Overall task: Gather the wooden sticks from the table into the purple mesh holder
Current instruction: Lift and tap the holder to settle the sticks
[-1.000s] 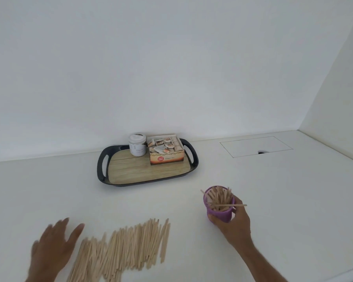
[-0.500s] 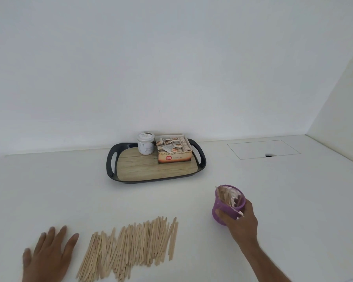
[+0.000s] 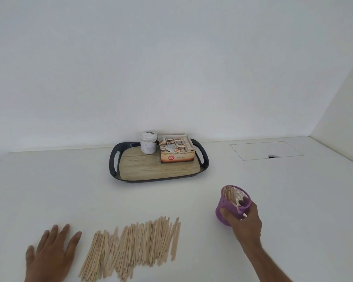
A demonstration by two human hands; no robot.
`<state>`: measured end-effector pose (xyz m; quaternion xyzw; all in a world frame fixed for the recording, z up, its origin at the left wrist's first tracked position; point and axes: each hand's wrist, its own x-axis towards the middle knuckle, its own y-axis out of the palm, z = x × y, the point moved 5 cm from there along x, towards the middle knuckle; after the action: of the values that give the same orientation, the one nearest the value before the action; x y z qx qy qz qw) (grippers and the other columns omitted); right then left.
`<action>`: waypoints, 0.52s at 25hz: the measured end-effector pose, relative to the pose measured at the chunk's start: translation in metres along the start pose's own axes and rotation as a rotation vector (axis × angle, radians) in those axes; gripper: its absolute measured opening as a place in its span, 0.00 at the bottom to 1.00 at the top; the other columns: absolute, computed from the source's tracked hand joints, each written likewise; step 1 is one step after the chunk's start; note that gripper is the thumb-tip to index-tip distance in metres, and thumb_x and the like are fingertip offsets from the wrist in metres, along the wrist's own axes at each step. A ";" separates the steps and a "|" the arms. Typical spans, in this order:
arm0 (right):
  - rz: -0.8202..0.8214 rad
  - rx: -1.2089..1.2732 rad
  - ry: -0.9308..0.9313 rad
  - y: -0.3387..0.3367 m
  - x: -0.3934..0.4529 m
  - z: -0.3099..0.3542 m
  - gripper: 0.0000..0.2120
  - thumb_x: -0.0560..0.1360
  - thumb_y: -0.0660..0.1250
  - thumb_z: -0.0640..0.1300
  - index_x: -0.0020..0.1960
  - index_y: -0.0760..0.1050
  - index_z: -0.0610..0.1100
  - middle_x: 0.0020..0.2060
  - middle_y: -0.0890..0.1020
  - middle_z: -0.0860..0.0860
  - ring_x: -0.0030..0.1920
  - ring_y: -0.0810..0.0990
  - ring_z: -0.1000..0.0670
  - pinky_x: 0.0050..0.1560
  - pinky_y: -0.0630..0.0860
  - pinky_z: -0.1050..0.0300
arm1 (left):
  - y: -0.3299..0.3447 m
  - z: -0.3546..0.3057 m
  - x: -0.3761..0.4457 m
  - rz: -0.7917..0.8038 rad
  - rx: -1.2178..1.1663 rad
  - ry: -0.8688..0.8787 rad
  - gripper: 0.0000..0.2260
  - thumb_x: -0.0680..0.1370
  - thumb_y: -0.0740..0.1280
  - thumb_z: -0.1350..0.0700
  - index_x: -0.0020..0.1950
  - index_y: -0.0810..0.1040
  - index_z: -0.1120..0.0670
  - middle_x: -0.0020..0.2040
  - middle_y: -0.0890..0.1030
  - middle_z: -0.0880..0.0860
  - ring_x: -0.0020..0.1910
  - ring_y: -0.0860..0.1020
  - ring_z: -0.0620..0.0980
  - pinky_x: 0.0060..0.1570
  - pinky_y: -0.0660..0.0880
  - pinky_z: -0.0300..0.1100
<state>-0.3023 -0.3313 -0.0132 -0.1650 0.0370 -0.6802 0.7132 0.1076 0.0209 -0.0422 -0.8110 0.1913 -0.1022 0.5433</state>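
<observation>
Dozens of wooden sticks [image 3: 130, 247] lie spread in a loose row on the white counter [image 3: 49, 190] at lower centre of the head view. Your left hand [image 3: 49, 255] rests flat beside them at lower left, fingers straight and apart. At lower right, your right hand [image 3: 245, 222] grips the purple mesh holder [image 3: 230, 204], tilted, with sticks inside. Behind, at centre, a dark tray [image 3: 113, 165] carries a white jar [image 3: 148, 142] and a tea box [image 3: 176, 149].
</observation>
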 end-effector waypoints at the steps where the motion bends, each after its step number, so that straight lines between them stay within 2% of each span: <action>1: 0.012 -0.010 -0.021 0.000 0.000 0.001 0.37 0.57 0.85 0.44 0.60 0.71 0.54 0.51 0.79 0.59 0.50 0.81 0.53 0.45 0.78 0.57 | 0.000 0.001 0.000 0.001 -0.001 0.000 0.27 0.80 0.57 0.38 0.77 0.64 0.46 0.81 0.60 0.50 0.80 0.55 0.51 0.77 0.48 0.56; 3: 0.031 -0.011 -0.044 0.001 0.000 0.002 0.37 0.57 0.85 0.44 0.61 0.71 0.54 0.52 0.80 0.60 0.50 0.80 0.57 0.44 0.76 0.61 | 0.001 0.002 0.000 -0.001 0.011 0.000 0.27 0.80 0.57 0.38 0.78 0.64 0.46 0.81 0.59 0.50 0.80 0.55 0.51 0.77 0.48 0.56; 5: -0.010 0.028 -0.031 -0.001 0.000 0.003 0.38 0.58 0.85 0.44 0.62 0.71 0.53 0.54 0.79 0.58 0.50 0.80 0.54 0.45 0.77 0.59 | 0.002 0.002 0.001 0.003 0.018 0.004 0.27 0.80 0.56 0.38 0.78 0.63 0.46 0.81 0.59 0.50 0.80 0.55 0.51 0.77 0.48 0.56; 8: 0.020 -0.004 -0.087 -0.001 -0.001 0.007 0.38 0.56 0.85 0.45 0.61 0.71 0.54 0.54 0.79 0.61 0.50 0.80 0.57 0.44 0.76 0.61 | 0.003 0.002 0.002 -0.001 0.015 0.006 0.28 0.80 0.57 0.37 0.78 0.63 0.46 0.81 0.59 0.50 0.80 0.55 0.51 0.77 0.48 0.57; 11: -0.116 0.053 -0.011 -0.009 0.000 0.003 0.37 0.57 0.85 0.47 0.60 0.69 0.56 0.55 0.79 0.57 0.52 0.81 0.51 0.46 0.75 0.59 | 0.005 0.003 0.003 0.002 0.021 0.001 0.29 0.79 0.57 0.36 0.78 0.63 0.45 0.81 0.58 0.50 0.80 0.54 0.50 0.77 0.48 0.56; 13: -0.100 0.017 -0.048 -0.007 0.001 0.006 0.37 0.56 0.85 0.48 0.59 0.69 0.56 0.53 0.79 0.59 0.51 0.81 0.53 0.46 0.74 0.62 | 0.005 0.003 0.004 -0.009 0.014 0.001 0.30 0.78 0.58 0.35 0.78 0.63 0.45 0.81 0.59 0.50 0.80 0.55 0.50 0.77 0.48 0.56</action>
<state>-0.3073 -0.3310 -0.0057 -0.1767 0.0059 -0.7110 0.6806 0.1112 0.0205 -0.0482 -0.8079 0.1874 -0.1064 0.5485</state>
